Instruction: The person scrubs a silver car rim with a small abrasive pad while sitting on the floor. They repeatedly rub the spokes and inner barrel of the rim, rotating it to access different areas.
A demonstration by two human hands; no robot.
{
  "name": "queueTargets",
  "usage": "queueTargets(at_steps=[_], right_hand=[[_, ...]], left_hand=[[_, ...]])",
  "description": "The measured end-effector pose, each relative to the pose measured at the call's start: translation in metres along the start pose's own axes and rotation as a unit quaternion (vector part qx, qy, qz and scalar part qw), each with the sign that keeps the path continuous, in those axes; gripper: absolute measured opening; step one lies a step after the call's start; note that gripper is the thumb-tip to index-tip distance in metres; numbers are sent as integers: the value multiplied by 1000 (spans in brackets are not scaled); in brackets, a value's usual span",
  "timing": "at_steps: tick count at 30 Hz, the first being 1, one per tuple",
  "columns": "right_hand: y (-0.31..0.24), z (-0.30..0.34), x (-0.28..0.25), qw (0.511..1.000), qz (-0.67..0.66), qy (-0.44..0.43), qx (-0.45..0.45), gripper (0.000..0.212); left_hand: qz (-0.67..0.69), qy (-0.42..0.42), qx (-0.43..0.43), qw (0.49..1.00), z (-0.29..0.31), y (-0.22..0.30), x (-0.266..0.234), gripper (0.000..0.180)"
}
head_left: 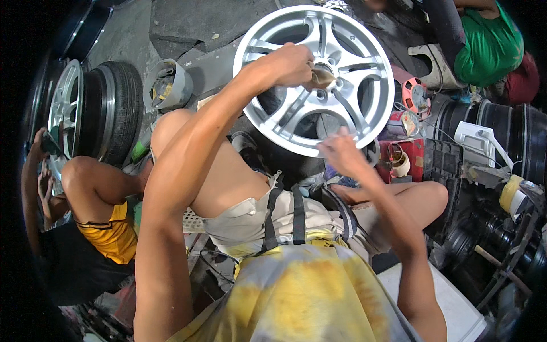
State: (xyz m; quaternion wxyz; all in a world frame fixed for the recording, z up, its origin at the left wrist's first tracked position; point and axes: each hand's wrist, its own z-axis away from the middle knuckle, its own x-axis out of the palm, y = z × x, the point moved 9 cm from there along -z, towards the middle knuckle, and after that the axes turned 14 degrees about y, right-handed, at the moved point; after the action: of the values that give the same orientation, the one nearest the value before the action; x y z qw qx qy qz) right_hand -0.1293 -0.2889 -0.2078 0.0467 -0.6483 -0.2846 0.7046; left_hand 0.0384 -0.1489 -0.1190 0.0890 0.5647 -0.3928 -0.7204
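A silver alloy wheel rim (374, 61) with several split spokes leans in front of me, beyond my knees. My left hand (292, 65) is closed on a brown folded piece (322, 78), which rests against the rim near its hub; whether it is cloth or sandpaper I cannot tell. At the near edge of the rim, my right hand (345, 154) grips the lip, its fingers slightly blurred.
To the left stand a grey bucket (172, 85) and a tyre (122, 108). A co-worker in yellow shorts (108, 233) sits there by another wheel. On the right are a red box (407, 157), a white stool (434, 62) and a person in a green shirt (490, 45).
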Motion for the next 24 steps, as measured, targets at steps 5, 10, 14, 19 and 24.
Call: queueTargets(at_steps=[5,10,14,19,24], right_hand=[[-32,-17,23,998,-54,14,3,24],[24,-9,26,1000,-13,-24,2,24],[-15,-30,42,997,-46,-55,-30,26],[25,-8,20,994,18,-110,-22,26],[-10,-25,46,998,-51,-30,9,24]], left_hand=[[-71,7,-59,996,-3,-14,-9,32],[-109,-40,-50,992,10,-22,1,33],[-115,-56,-64,990,8,-28,6,33],[-114,-19,-65,991,10,-36,0,38],[-132,-44,-35,990,1,-23,7,33]])
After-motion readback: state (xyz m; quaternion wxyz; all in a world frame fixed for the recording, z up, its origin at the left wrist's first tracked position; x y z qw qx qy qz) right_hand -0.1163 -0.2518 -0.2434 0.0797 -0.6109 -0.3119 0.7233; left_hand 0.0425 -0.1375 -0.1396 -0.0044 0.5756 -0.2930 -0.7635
